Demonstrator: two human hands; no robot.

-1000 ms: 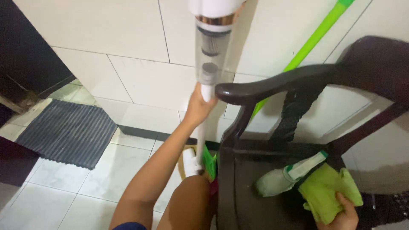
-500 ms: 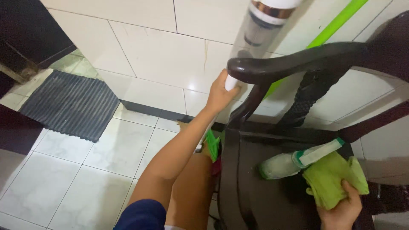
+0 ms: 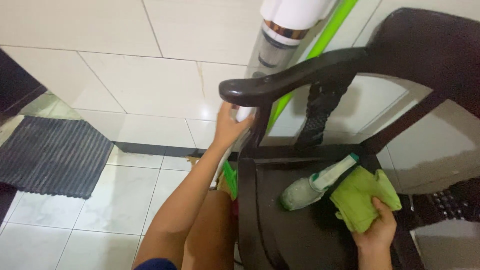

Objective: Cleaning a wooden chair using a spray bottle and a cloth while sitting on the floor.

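While we lean over the dark wooden chair (image 3: 300, 220), our left hand (image 3: 231, 125) wraps its fingers (image 3: 224, 111) around the white tube of the stick vacuum (image 3: 280, 45), which stands upright against the tiled wall just beyond those fingers, behind the chair's armrest (image 3: 295, 77). On the seat, our right hand (image 3: 377, 227) presses its fingers together on a folded green cloth (image 3: 361, 197), pinning it down; a spray bottle (image 3: 312, 185) lies on its side just left of that cloth. We judge the wiping hardly begun: the seat looks dull and the cloth is bunched. Compared with half a second ago, our left hand sits a little lower under the armrest, and the view has shifted right.
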